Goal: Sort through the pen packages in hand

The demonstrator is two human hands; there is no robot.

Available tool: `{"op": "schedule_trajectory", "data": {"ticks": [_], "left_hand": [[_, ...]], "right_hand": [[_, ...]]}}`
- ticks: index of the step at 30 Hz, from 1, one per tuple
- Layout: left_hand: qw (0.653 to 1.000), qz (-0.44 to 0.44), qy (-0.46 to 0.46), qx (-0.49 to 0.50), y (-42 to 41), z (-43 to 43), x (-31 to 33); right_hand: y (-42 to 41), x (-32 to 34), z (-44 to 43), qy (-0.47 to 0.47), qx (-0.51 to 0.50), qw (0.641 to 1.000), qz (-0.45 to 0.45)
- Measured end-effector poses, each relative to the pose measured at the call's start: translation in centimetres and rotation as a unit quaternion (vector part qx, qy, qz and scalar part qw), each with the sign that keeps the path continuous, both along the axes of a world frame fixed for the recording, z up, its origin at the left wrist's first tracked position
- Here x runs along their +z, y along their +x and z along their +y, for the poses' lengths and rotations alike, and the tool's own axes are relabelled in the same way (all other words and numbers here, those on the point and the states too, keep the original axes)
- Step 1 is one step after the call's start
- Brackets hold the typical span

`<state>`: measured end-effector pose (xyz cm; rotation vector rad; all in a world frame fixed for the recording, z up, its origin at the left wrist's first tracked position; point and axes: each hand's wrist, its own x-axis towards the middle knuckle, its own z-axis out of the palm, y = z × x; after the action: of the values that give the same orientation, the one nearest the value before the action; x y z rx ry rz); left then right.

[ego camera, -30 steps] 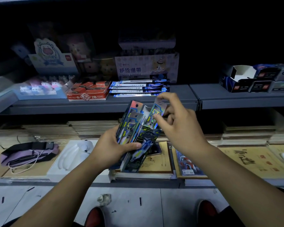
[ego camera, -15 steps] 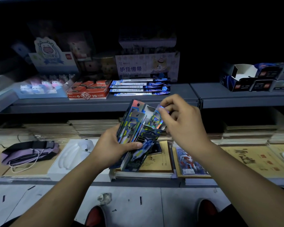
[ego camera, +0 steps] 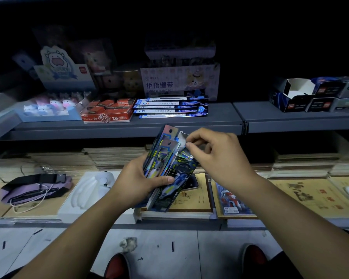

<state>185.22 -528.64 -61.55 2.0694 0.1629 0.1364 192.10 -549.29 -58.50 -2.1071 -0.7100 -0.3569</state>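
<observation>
My left hand grips a fanned bunch of long, shiny blue and silver packets in front of the shelves, thumb across their fronts. My right hand pinches the top edge of the rightmost packet between thumb and fingers. The packets stand tilted, tops leaning toward the upper shelf. Their lower ends hang over the notebooks on the lower shelf. A flat stack of similar blue packets lies on the grey upper shelf right behind my hands.
The upper shelf also carries a red 2B box, a tray of small animal figures, a finger bandage display box and dark boxes at right. Below lie notebooks, a purple pouch and a white moulded tray.
My right hand has shifted slightly down and left along the packet tops, its fingers curling tighter on the rightmost packet. The left hand keeps its grip on the bunch.
</observation>
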Motion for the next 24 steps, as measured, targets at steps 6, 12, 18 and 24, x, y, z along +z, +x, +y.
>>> {"op": "schedule_trajectory", "data": {"ticks": [6, 12, 18, 24], "left_hand": [[1.0, -0.007, 0.024, -0.009, 0.08, 0.09, -0.23], [0.998, -0.021, 0.062, -0.02, 0.29, 0.09, -0.68], [0.996, -0.032, 0.083, -0.018, 0.34, -0.01, -0.78], [0.998, -0.026, 0.056, -0.013, 0.46, 0.31, -0.94]], "right_hand": [[0.14, 0.61, -0.12, 0.034, -0.007, 0.997, 0.074], [-0.15, 0.62, -0.21, 0.001, 0.048, 0.984, 0.172], [-0.53, 0.49, 0.15, -0.086, 0.084, 0.972, 0.202], [-0.76, 0.8, 0.05, -0.076, 0.096, 0.971, 0.203]]}}
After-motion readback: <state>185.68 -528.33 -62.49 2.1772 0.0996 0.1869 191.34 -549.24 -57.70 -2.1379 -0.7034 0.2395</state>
